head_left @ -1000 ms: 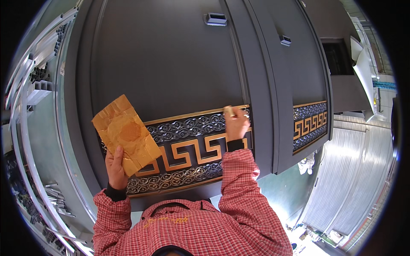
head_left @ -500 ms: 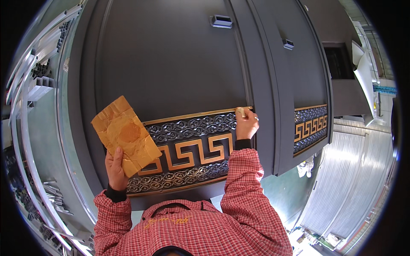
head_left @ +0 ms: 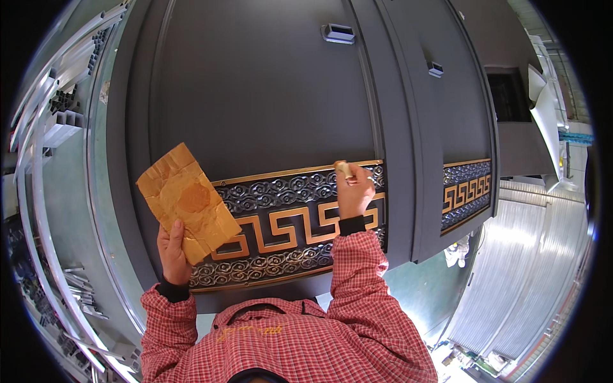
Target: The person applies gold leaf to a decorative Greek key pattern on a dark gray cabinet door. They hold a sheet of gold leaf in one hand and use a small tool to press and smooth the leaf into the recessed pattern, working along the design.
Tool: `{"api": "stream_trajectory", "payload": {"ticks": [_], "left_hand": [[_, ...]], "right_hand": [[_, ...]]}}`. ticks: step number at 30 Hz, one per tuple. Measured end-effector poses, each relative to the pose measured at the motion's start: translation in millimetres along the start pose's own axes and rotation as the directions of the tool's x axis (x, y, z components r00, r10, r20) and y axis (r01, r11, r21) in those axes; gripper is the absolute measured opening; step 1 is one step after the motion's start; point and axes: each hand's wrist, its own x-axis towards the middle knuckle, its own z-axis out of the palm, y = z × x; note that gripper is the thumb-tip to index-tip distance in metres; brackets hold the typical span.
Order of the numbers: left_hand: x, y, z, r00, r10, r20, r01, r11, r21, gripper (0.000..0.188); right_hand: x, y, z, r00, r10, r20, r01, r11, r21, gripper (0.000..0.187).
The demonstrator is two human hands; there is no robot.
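My left hand grips the lower edge of a creased brown cardboard sheet, which carries a round orange-gold patch like wet paint. The sheet covers the left end of a decorative band across a dark grey panel. Between the fingertips of my right hand is a small pale pad with a brownish tip; whether it is sponge or cloth I cannot tell. That hand is over the band's right part, close to its gold upper edge strip. Below lies a copper-gold key pattern between dark scrollwork rows.
A second dark panel with a similar band stands to the right. Small box-shaped fittings project from both panels. Metal profiles are stacked at the left. Ribbed pale sheeting spreads at the right.
My right hand has moved left along the gold strip with the pad, from the band's right end. My left hand and the cardboard sheet have stayed nearly still.
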Motion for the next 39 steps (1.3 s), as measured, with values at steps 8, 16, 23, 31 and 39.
{"api": "stream_trajectory", "payload": {"ticks": [8,16,23,31,39], "left_hand": [[-1.5,-0.2,-2.8,1.000,-0.012,0.012,0.013,1.000,-0.028,0.032],[-4.2,8.1,-7.3,1.000,0.008,0.011,-0.008,1.000,-0.019,0.031],[2.1,12.3,-26.3,0.986,-0.090,0.143,0.088,0.996,0.018,0.032],[3.4,32.2,-41.4,0.966,-0.132,0.223,0.136,0.991,-0.004,0.030],[21.9,33.5,-58.9,0.963,-0.153,0.221,0.162,0.987,-0.023,0.031]], "right_hand": [[-49.4,-53.0,39.9,0.939,-0.047,0.341,-0.026,0.978,0.206,0.021],[-35.6,-85.3,6.0,0.968,-0.113,0.226,0.053,0.965,0.255,0.024],[-59.7,-180.1,-22.1,0.939,-0.240,0.247,0.131,0.913,0.387,0.028],[-100.0,-222.5,-10.1,0.852,-0.381,0.360,0.285,0.913,0.292,0.025],[-77.9,-105.9,-6.3,0.996,0.043,0.072,-0.048,0.996,0.074,0.023]]}}
